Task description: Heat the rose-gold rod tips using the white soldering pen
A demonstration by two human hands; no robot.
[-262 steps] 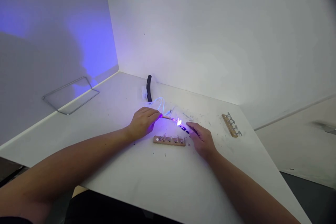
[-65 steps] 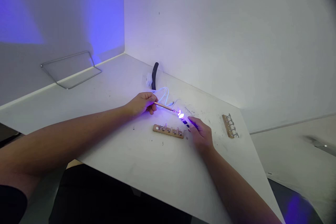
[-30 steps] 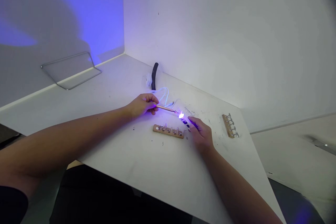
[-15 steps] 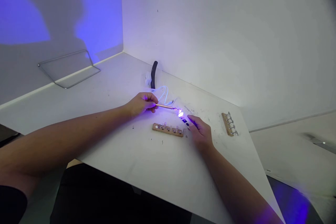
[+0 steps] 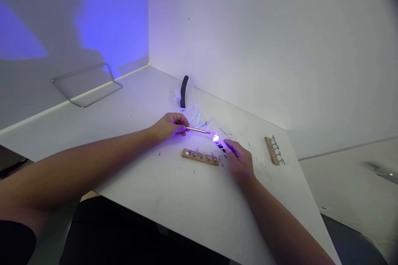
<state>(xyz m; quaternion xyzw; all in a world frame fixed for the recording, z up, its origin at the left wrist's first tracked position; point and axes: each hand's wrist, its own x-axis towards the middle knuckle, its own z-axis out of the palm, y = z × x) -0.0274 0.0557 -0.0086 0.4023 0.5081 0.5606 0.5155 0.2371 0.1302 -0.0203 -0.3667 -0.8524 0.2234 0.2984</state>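
My left hand (image 5: pixel 175 126) pinches a slim copper-coloured rod (image 5: pixel 198 130), which points right. Its far tip meets a bright violet glow, and whatever small piece sits there is washed out by the light. My right hand (image 5: pixel 240 156) is closed around a small dark-and-white hand lamp (image 5: pixel 220 146), with the lit violet end (image 5: pixel 215 138) just below the rod's tip. Between and below the hands, a wooden strip (image 5: pixel 199 157) lies on the table with several small clear pieces standing on it.
A second wooden strip (image 5: pixel 271 150) with several shiny pieces lies at the right. Farther back are a black curved piece (image 5: pixel 184 92), a clear plastic item (image 5: pixel 177 96) and a white cable (image 5: pixel 199 112). A metal wire frame (image 5: pixel 96 101) stands at left. Dark specks dot the white table (image 5: pixel 161 198).
The camera view has shifted slightly. The rod's tip and the lamp's lit end are a little closer together. The violet light on the left wall has changed shape; both hands keep their hold.
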